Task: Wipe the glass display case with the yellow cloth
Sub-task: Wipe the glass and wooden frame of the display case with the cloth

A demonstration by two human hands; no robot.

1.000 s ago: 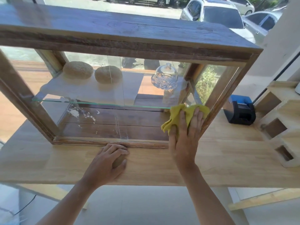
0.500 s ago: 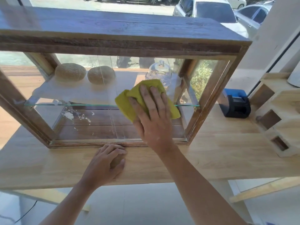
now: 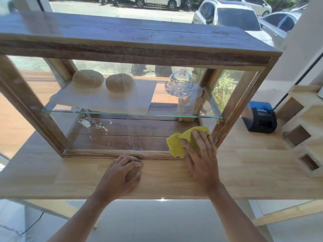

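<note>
A wood-framed glass display case stands on a pale wooden counter. My right hand lies flat on a crumpled yellow cloth, pressing it against the lower right corner of the front glass. My left hand rests on the counter just in front of the case's bottom rail, fingers curled under and holding nothing that I can see. White smears show on the lower left part of the glass.
Inside, a glass shelf carries two round loaves and a glass dome. A black and blue device sits right of the case. A pale wooden block rack stands at the far right. Parked cars show outside.
My right hand swept the cloth from the right side up to the middle of the glass, then down to the lower right corner. My left hand stayed put.
</note>
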